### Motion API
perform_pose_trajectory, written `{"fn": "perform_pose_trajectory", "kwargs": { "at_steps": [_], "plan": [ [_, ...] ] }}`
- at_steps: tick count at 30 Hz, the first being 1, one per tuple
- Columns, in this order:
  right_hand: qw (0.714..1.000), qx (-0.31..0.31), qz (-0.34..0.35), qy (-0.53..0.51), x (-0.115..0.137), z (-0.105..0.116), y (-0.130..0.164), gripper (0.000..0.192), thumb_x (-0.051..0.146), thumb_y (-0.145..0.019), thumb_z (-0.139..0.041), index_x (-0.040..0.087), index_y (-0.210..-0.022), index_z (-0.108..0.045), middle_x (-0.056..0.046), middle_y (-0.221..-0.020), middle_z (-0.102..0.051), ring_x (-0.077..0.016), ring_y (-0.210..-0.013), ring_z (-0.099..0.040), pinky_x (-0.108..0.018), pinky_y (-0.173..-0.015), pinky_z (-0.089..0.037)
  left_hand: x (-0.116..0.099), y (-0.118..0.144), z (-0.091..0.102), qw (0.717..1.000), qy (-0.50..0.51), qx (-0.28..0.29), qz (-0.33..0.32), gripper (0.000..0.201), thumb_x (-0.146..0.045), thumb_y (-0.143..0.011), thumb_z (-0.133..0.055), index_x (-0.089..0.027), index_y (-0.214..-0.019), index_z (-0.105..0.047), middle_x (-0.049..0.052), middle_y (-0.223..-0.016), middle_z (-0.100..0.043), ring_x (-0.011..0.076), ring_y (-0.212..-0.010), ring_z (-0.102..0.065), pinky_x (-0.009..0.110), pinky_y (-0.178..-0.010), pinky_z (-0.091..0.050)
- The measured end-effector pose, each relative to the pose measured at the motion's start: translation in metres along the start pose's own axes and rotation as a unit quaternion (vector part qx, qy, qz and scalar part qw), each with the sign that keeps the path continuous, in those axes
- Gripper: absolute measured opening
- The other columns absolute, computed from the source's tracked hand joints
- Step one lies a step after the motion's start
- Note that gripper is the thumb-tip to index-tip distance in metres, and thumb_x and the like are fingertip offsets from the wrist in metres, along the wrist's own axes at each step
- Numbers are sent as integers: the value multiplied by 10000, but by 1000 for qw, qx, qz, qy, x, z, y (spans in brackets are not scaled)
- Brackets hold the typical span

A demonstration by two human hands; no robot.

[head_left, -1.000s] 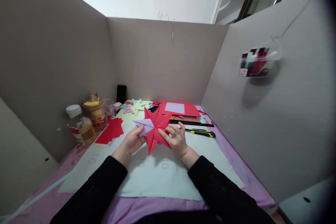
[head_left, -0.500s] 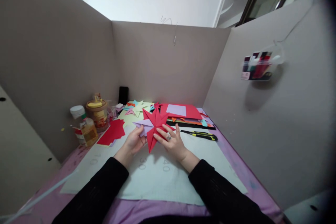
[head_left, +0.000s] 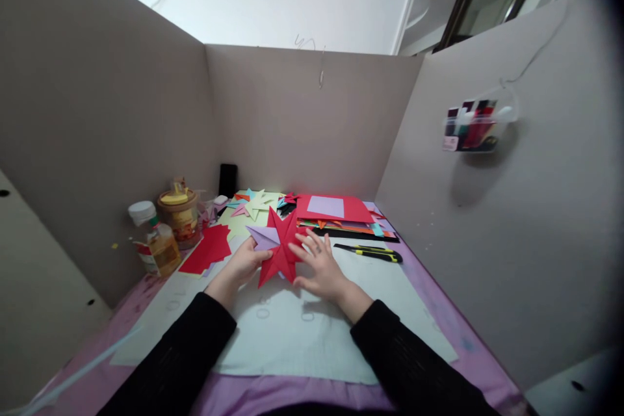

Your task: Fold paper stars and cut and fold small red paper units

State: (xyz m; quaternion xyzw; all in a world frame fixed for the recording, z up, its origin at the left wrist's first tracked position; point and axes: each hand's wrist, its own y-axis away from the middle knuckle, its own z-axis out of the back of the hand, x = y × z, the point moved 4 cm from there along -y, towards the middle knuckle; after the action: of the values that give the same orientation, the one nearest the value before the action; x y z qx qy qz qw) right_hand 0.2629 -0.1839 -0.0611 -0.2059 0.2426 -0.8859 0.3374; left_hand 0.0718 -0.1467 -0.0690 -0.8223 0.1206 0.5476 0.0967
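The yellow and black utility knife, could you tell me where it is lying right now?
In the head view, the utility knife lies on the white mat, just right of the right hand and in front of the stacked coloured paper.

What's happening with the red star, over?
Left hand grips the red folded paper star by its lilac point. Right hand lies flat on its right side, fingers spread. Yellow-and-black utility knife lies apart to the right.

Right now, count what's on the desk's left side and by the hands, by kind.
Bottles: 1
Jars: 1
Red paper stars: 1
Knives: 1
Loose red sheets: 1
Total: 5
The left hand and right hand both touch the star.
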Motion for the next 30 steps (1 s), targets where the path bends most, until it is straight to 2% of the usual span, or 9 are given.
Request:
{"fn": "perform_pose_trajectory", "kwargs": {
  "at_steps": [2, 4, 5, 9, 11, 13, 20, 25, 30],
  "plan": [
    [987, -101, -90, -89, -21, 11, -1, 613, 496, -801, -580, 246, -1343, -444, -138, -1375, -473, -324, -1318, -344, -624, -1074, -153, -3, 2, 3, 999, -9, 37, 39, 493, -78, -577, -769, -138, -1035, -596, 125, -973, -716, 254, -847, -689, 344, -764, -536],
    [939, -161, -202, -227, -43, 16, 2, 651, 508, -792, -588, 209, -1348, -424, -165, -1317, -523, -297, -1239, -459, -547, -1040, -305, -5, 5, 3, 995, -13, 71, 71, 492, -73, -565, -779, -134, -1021, -604, 133, -980, -714, 258, -863, -688, 341, -782, -531],
    [904, -150, -246, -315, -50, 15, 3, 673, 520, -783, -598, 206, -1349, -417, -170, -1287, -549, -287, -1192, -510, -515, -999, -370, -6, 7, 2, 993, -17, 85, 81, 489, -74, -564, -782, -135, -1017, -609, 135, -987, -713, 260, -872, -687, 341, -791, -529],
    [745, 73, -270, -605, -42, 1, 4, 635, 523, -735, -669, 188, -1256, -531, -152, -1157, -642, -256, -1022, -630, -412, -860, -488, -4, 11, -6, 986, -37, 133, 97, 460, -104, -592, -778, -141, -1025, -629, 137, -996, -711, 273, -914, -679, 367, -833, -518],
    [702, 139, -260, -648, -34, -6, 6, 597, 465, -671, -750, 160, -1165, -608, -137, -1082, -675, -246, -954, -654, -380, -824, -502, -2, 11, -8, 985, -49, 136, 98, 447, -113, -598, -773, -139, -1023, -635, 139, -992, -710, 281, -927, -675, 375, -839, -516],
    [695, 143, -278, -648, -33, -13, 8, 548, 404, -623, -797, 143, -1084, -653, -115, -1010, -697, -232, -884, -668, -359, -787, -510, 0, 7, -7, 988, -61, 111, 88, 454, -113, -585, -774, -137, -1015, -631, 135, -985, -709, 288, -917, -675, 380, -822, -520],
    [729, 124, -323, -590, -44, -32, 10, 421, 356, -623, -788, 128, -965, -697, -67, -806, -714, -157, -645, -641, -275, -624, -473, -1, -2, 4, 986, -163, -28, 14, 581, -168, -545, -798, -168, -1078, -567, 63, -880, -705, 251, -766, -684, 335, -680, -530],
    [722, 78, -342, -596, -37, -32, 7, 388, 278, -559, -808, 110, -895, -711, -78, -784, -724, -189, -677, -657, -312, -675, -486, 0, 1, -4, 983, -181, -25, 0, 582, -186, -560, -800, -175, -1086, -552, 59, -898, -694, 227, -765, -675, 290, -653, -514],
    [716, 32, -378, -586, -37, -30, 7, 335, 255, -544, -785, 106, -834, -710, -79, -758, -731, -203, -661, -667, -312, -644, -495, 0, -5, 6, 991, -122, -43, 31, 554, -310, -665, -755, -160, -1137, -505, -25, -626, -616, 120, -517, -595, 225, -535, -462]
  ]
}}
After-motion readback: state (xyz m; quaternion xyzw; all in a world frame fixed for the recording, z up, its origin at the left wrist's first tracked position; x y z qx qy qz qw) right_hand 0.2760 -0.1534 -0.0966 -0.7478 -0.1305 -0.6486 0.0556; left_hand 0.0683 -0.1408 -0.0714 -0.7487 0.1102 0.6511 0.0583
